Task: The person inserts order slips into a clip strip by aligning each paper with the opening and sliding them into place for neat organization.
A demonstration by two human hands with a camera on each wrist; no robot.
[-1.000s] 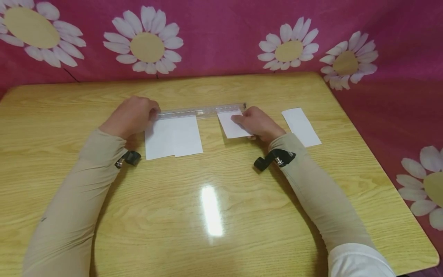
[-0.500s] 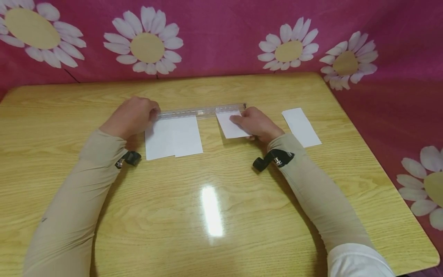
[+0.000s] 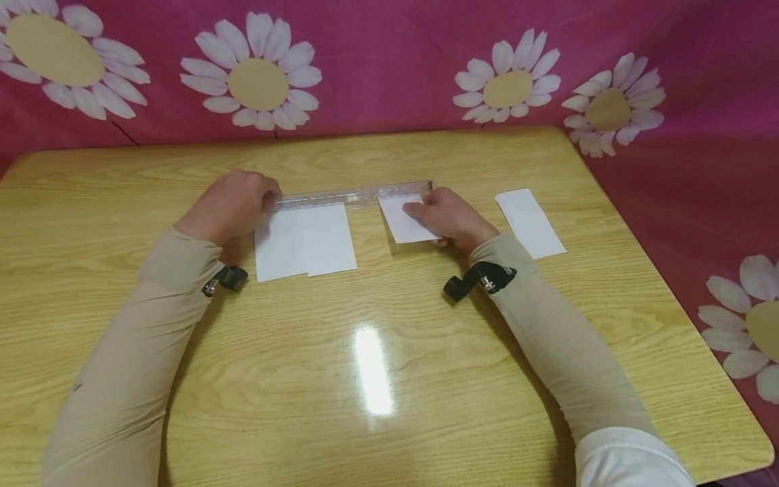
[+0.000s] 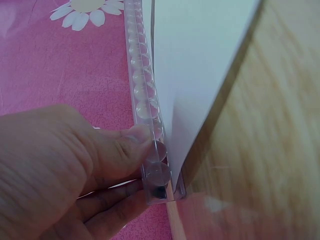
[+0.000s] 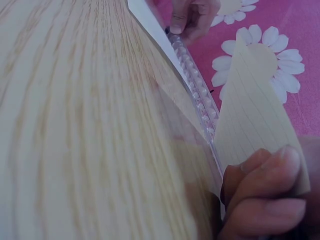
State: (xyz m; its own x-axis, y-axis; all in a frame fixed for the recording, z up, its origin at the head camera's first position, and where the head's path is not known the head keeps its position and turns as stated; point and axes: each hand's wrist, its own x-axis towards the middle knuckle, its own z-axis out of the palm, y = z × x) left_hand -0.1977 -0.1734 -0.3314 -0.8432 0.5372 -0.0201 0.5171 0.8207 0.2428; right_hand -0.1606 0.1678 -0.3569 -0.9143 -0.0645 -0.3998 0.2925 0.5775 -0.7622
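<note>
Magenta cloth (image 3: pixel 389 54) printed with big daisies backs a wood-grain counter (image 3: pixel 292 352). Across its far half stretches a clear plastic strip (image 3: pixel 365 195), lined with a row of round, see-through shapes. Its near edge meets a held white card (image 3: pixel 398 226), which tilts up from the counter. Since a second ago almost nothing has changed: that card and the hand on it have slid a touch to the left along the strip, while the strip itself looks unmoved. So slight a shift suggests fine adjustment, with the work at a steadying point rather than at a new step.

The right-hand grip (image 3: pixel 453 215) pinches the card between thumb and fingers; whether it also touches the strip's end, I cannot tell. The left-hand grip (image 3: pixel 234 203) holds the strip's other end, thumb against the clear wall, as the left wrist view shows.

Between the hands, a left card (image 3: pixel 281 243) and a neighbouring card (image 3: pixel 331 240) reach up to the strip side by side, their lower edges slightly stepped; overlap or mere contact is unclear. Both sit as they did. Further right, beyond the right wrist, a spare card (image 3: pixel 532 223) lies flat on the counter, likewise unchanged.
</note>
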